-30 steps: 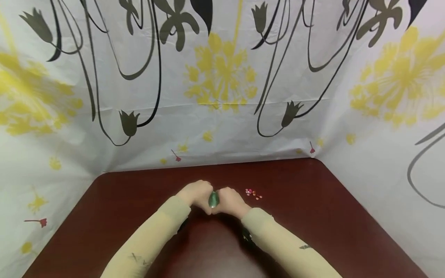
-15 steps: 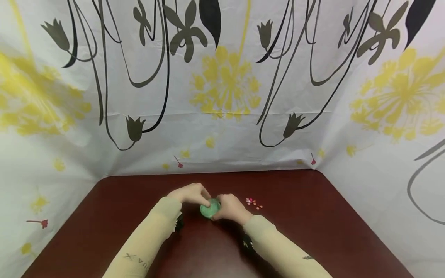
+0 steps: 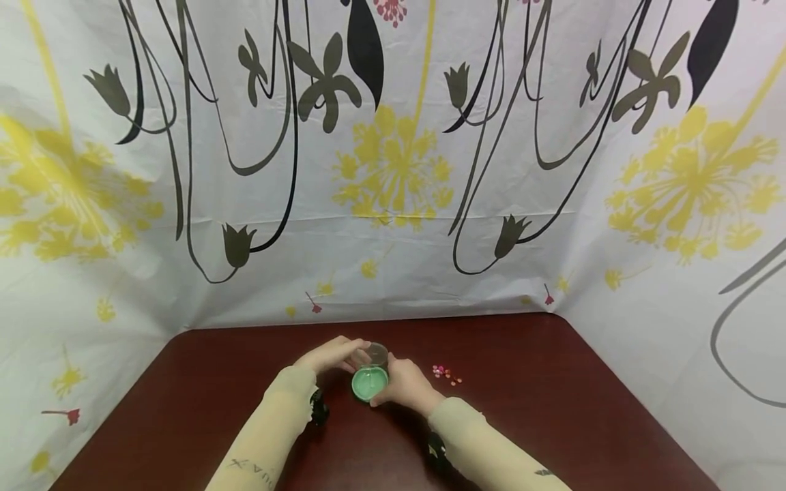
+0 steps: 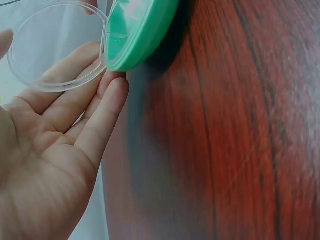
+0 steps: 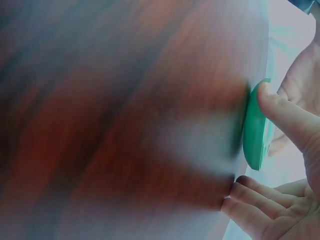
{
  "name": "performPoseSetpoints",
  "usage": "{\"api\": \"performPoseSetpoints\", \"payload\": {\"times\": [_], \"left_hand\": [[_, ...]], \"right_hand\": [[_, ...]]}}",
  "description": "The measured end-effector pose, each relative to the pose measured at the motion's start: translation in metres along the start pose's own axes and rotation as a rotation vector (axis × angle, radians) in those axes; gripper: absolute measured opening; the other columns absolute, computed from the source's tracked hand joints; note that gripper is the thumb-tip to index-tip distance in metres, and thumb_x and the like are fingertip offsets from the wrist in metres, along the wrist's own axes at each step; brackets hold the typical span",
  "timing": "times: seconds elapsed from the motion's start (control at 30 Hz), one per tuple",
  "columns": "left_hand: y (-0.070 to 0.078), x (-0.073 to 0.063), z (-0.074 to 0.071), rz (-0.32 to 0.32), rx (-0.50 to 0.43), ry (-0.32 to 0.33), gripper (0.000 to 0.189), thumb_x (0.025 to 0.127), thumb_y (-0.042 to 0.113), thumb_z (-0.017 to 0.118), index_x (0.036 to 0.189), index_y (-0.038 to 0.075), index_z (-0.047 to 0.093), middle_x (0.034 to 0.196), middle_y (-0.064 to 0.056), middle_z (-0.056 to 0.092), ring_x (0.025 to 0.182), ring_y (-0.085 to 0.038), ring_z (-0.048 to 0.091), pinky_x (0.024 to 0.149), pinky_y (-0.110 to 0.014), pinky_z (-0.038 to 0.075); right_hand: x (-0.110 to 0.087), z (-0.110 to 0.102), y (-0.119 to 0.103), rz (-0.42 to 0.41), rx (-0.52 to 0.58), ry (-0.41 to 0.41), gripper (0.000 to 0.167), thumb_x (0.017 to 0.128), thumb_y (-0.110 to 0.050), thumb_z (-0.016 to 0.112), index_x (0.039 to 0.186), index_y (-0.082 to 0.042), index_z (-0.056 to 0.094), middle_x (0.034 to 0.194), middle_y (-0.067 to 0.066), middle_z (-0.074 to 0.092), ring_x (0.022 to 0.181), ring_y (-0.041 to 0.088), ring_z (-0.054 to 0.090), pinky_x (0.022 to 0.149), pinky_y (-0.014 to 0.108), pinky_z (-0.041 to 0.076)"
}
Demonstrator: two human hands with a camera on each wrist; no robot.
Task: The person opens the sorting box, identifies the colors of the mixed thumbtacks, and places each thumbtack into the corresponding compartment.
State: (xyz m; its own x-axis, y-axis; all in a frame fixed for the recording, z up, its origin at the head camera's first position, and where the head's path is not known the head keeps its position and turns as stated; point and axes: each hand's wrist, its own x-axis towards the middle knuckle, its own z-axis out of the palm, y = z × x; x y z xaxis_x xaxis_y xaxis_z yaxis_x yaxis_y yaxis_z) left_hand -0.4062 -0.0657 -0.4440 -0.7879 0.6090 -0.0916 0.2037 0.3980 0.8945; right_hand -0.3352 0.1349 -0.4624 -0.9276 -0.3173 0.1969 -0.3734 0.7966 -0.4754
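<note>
A small round case stands open on the dark red table (image 3: 552, 409). Its green base (image 3: 369, 384) lies with its inside facing up, and its clear lid (image 3: 376, 354) is tipped up behind it. My left hand (image 3: 334, 354) reaches in from the left and holds the lid's rim with thumb and fingertips. In the left wrist view the clear lid (image 4: 52, 47) lies against my left hand's (image 4: 60, 135) fingers and meets the green base (image 4: 140, 27) at one edge. My right hand (image 3: 405, 386) grips the base from the right. In the right wrist view its thumb (image 5: 280, 112) presses the green base's (image 5: 252, 132) rim.
Several tiny pink and orange beads (image 3: 446, 372) lie on the table just right of my right hand. White sheets printed with yellow and black flowers (image 3: 393, 170) wall the table at the back and both sides. Black wrist straps (image 3: 318, 408) show at my cuffs.
The case stood on edge, closed, between both hands. Now its green base lies flat and the clear lid is swung up and back. The head view has tilted upward.
</note>
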Motion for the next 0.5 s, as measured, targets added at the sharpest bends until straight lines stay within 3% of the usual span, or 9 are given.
{"api": "performPoseSetpoints", "payload": {"times": [0.23, 0.4, 0.5], "left_hand": [[-0.007, 0.005, 0.006, -0.017, -0.025, 0.052, 0.058, 0.100, 0.049, 0.045, 0.104, -0.002, 0.073, 0.098, -0.009, 0.071, 0.091, -0.021, 0.066, 0.084, -0.037, 0.056], [-0.010, 0.003, 0.010, -0.028, -0.034, 0.072, 0.061, 0.100, 0.053, 0.043, 0.106, 0.000, 0.072, 0.103, -0.008, 0.070, 0.095, -0.021, 0.065, 0.088, -0.039, 0.054], [-0.012, 0.000, 0.012, -0.017, -0.088, 0.084, 0.060, 0.100, 0.054, 0.043, 0.115, 0.001, 0.068, 0.112, -0.010, 0.068, 0.103, -0.023, 0.064, 0.092, -0.040, 0.052]], "right_hand": [[-0.002, 0.001, -0.001, -0.048, -0.015, 0.038, 0.086, 0.058, -0.038, 0.094, 0.118, 0.010, 0.056, 0.082, 0.004, 0.068, 0.074, 0.012, 0.062, 0.065, 0.029, 0.053], [-0.003, 0.001, -0.003, -0.039, -0.009, 0.041, 0.086, 0.058, -0.038, 0.093, 0.118, 0.011, 0.056, 0.086, 0.008, 0.068, 0.077, 0.017, 0.064, 0.067, 0.032, 0.054], [-0.002, 0.001, -0.003, -0.017, -0.005, 0.041, 0.090, 0.058, -0.039, 0.093, 0.122, 0.012, 0.055, 0.092, 0.012, 0.069, 0.082, 0.021, 0.066, 0.071, 0.035, 0.055]]}}
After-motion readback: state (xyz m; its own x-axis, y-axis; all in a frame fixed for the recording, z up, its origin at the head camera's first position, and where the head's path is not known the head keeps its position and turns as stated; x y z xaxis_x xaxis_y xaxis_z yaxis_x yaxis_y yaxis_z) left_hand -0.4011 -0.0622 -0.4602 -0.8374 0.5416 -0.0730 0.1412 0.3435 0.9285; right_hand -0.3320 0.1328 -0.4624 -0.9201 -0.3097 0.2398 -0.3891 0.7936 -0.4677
